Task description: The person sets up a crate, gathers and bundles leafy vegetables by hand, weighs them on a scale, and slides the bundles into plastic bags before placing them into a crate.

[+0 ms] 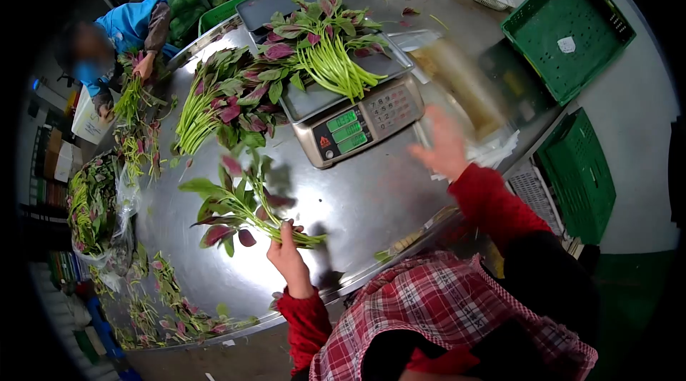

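Two hands of the person work above the metal counter [357, 199], each in a different pose. The left hand [291, 263] comes from the lower edge, its forearm in a red sleeve [306, 320] going upward and a little to the left. Its fingers [287, 233] are bent around the stems of a small bunch [250, 209], grasping it near the cut ends. This bunch is above the near part of the counter, in front of the scale [389, 113]; its green and purple leaves spread to the left, and its stem ends point to the right.

The right hand [446, 146] is stretched forward from the lower right, with the forearm slanting up and to the left. It is blurred, but its fingers look released and spread apart, just beside the right corner of the scale. Behind it lies a plastic bag [457, 88], also blurred.

On the scale rests a larger bundle [339, 59], its stems toward the keypad. Another bundle [211, 99] lies on the counter at the left side of the scale. Across the counter, a co-worker's hand [145, 66] grips some greens [131, 99].
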The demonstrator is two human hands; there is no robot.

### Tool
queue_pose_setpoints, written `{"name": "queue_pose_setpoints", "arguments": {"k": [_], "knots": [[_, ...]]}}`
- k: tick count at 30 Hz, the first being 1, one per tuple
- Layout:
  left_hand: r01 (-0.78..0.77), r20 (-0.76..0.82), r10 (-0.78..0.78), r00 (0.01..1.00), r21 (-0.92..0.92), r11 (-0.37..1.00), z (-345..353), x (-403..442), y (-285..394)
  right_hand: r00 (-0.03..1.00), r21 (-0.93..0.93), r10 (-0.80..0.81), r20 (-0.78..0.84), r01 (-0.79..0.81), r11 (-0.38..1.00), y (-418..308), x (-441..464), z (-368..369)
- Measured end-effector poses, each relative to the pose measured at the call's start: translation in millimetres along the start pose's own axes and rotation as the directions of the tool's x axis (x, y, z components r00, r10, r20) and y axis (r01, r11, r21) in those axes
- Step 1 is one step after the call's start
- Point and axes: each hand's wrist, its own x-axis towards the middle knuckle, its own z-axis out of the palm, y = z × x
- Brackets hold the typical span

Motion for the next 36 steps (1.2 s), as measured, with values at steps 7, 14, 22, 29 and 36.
{"name": "queue_pose_setpoints", "arguments": {"k": [7, 14, 22, 29, 36], "knots": [[0.052, -0.098, 0.004, 0.995, 0.563, 0.825, -28, 16, -63, 0.818, -0.504, 0.417, 0.398, -0.185, 0.843, 186, 17, 14], [-0.286, 0.115, 0.262, 0.958, 0.381, 0.879, 102, 81, -2, 0.881, 0.378, 0.042, 0.472, -0.245, 0.893, 94, 143, -15], [0.273, 0.497, -0.293, 0.817, 0.116, 0.955, 258, 205, 44, 0.480, 0.301, -0.018, 0.877, -0.521, 0.799, 32, 272, 118], [0.367, 0.654, -0.348, 0.671, 0.114, 0.923, 281, 223, 41, 0.241, 0.384, -0.299, 0.923, -0.602, 0.701, 43, 298, 154], [-0.108, 0.751, -0.118, 0.649, 0.244, 0.964, 368, 85, 75, 0.171, 0.430, -0.396, 0.902, -0.296, 0.853, 110, 282, -7]]}}
